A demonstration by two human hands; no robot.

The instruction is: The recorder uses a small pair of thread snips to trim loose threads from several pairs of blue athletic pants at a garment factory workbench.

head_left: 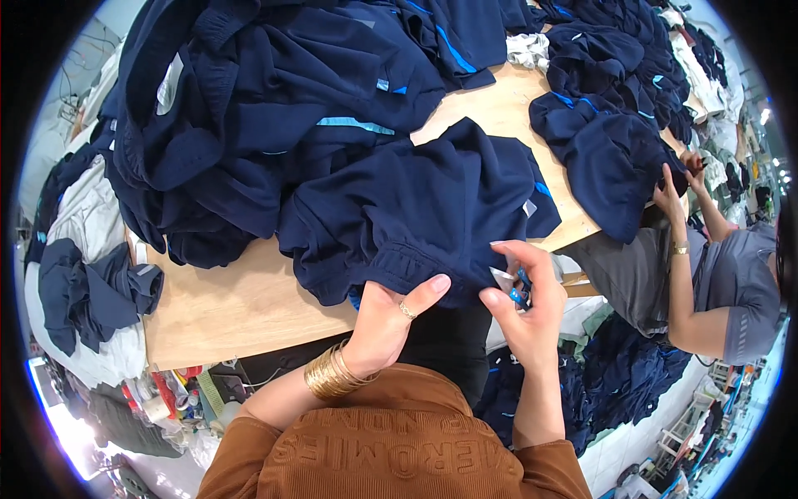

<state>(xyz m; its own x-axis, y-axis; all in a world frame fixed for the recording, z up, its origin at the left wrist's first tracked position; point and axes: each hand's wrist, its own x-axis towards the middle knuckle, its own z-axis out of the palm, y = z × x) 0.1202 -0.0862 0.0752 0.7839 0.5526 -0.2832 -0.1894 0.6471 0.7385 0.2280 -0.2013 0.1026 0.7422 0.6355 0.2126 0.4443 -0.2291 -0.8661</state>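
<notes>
A navy garment (432, 191) with a gathered elastic band lies at the table's near edge, partly hanging over it. My left hand (386, 320) grips the gathered band, thumb on top and the other fingers hidden beneath the cloth. Just right of that band, my right hand (532, 303) is curled around small blue-handled thread snips (519, 289), their pale blades toward the garment. A small white label (529, 208) shows on the garment's right side.
A tall heap of navy garments (274, 108) covers the far left of the wooden table (241, 303). Another pile (607, 100) lies far right, where a co-worker (715, 274) handles a navy piece. More garments (623, 374) lie low on the right.
</notes>
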